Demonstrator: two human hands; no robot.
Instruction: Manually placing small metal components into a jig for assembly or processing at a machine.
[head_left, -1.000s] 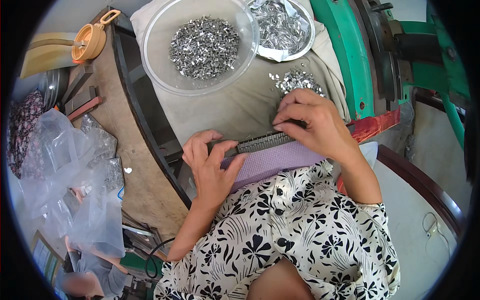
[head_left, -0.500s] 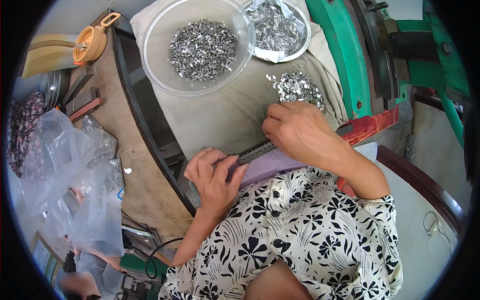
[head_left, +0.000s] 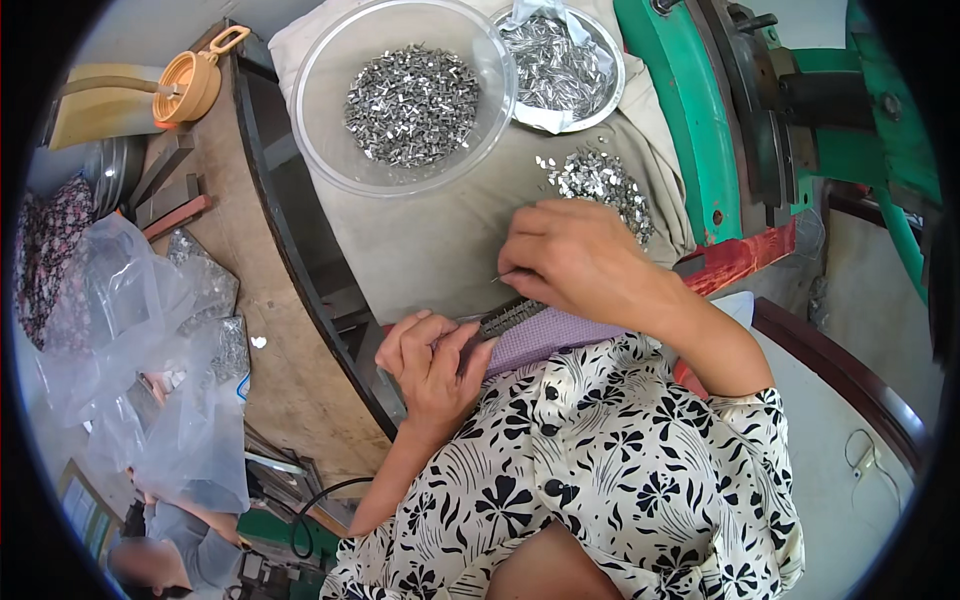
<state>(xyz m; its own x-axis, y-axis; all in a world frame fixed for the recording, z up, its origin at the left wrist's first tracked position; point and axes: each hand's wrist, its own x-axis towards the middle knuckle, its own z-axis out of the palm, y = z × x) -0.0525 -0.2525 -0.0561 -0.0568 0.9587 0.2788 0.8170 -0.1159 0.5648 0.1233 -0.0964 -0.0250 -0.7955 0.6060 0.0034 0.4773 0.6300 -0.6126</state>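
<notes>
My left hand (head_left: 428,365) grips the left end of a dark, narrow metal strip (head_left: 512,317) with a row of small parts along it. A purple checked cloth (head_left: 548,338) lies beneath the strip, close to my body. Beyond the strip's far edge, the fingers of my right hand (head_left: 575,250) are pinched together at a thin metal pin (head_left: 496,279). The right hand hides the strip's right end. Just past that hand, a loose pile of small shiny metal pieces (head_left: 605,185) rests on the grey-beige work cloth (head_left: 410,245).
A clear plastic bowl (head_left: 310,150) of small metal pieces stands at the far side. Beside it is a round bowl (head_left: 618,85) holding thin metal pins. Green machinery (head_left: 665,110) borders the right. Plastic bags (head_left: 190,420) and an orange lid (head_left: 190,88) lie on the left wooden table (head_left: 300,400).
My right hand has moved left, from near the pile to the thin pin that lay on the work cloth. My left hand keeps its hold on the strip.
</notes>
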